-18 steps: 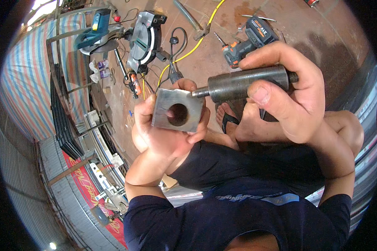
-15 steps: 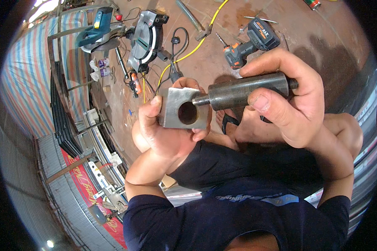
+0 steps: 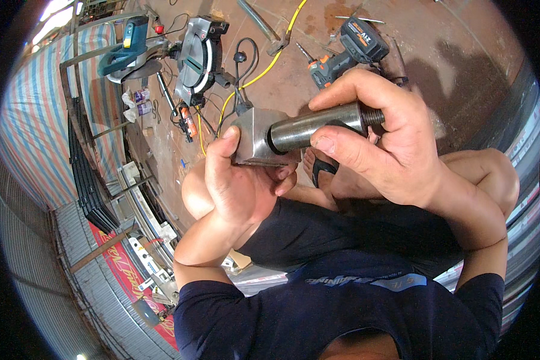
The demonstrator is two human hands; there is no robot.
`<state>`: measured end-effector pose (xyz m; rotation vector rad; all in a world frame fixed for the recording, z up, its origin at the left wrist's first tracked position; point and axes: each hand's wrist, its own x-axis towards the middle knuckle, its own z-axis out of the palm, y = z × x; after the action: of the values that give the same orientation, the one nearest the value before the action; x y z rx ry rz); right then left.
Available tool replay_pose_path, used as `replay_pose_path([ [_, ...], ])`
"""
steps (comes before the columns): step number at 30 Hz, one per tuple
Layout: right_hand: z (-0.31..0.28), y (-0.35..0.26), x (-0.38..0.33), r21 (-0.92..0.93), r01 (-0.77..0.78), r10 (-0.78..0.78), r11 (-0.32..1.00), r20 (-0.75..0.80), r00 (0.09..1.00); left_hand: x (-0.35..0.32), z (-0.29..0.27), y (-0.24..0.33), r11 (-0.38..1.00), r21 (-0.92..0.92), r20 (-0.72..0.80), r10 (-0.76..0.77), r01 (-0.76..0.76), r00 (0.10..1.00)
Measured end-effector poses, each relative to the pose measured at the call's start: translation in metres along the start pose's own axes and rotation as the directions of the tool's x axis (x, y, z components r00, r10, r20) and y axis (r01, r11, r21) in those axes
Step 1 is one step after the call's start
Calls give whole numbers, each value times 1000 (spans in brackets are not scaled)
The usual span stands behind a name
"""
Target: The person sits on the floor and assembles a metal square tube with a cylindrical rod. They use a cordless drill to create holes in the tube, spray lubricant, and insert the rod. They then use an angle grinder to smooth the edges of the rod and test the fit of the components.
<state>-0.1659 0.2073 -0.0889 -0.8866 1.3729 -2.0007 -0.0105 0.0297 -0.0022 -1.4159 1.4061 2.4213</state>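
My left hand is closed around a grey metal block with a round hole in its right-hand face. Between the thumb and fingers of my right hand lies a dark steel pin, a thick cylinder with a threaded stud at its right end. The pin's left end sits in the mouth of the block's hole, its narrow tip hidden inside. The pin tilts slightly, its right end higher. Both pieces are held up in front of my bent legs.
On the floor beyond my hands lies a cordless drill with a bit fitted. A yellow cable curves past a dark round machine base. Farther left stands a teal power saw beside metal framing and a striped sheet.
The block has turned so its holed face points right, toward the pin. My right hand has moved left, and the pin's narrow end has gone into the hole.
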Motion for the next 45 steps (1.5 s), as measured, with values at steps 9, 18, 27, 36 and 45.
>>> replay_pose_path([
  [9, -4, 4, 1, -148, 32, -32, 988, 5, 999, 1, 2, -3, 997, 67, -64, 27, -23, 998],
  [18, -9, 4, 5, -218, -35, 57, 975, 97, 994, 2, -7, -11, 980, 166, -91, 127, -111, 988],
  [27, -5, 12, 5, -27, -76, 78, 997, 57, 995, 4, -6, -8, 971, 212, -86, 135, -115, 987],
  [36, -35, -4, 20, 165, -90, 127, 982, -233, 964, 12, -23, 15, 961, -270, 232, 121, -56, 965],
  [45, -27, 7, 14, 355, -165, 229, 920, -146, 963, 20, -42, 0, 970, -73, 320, 245, -233, 915],
])
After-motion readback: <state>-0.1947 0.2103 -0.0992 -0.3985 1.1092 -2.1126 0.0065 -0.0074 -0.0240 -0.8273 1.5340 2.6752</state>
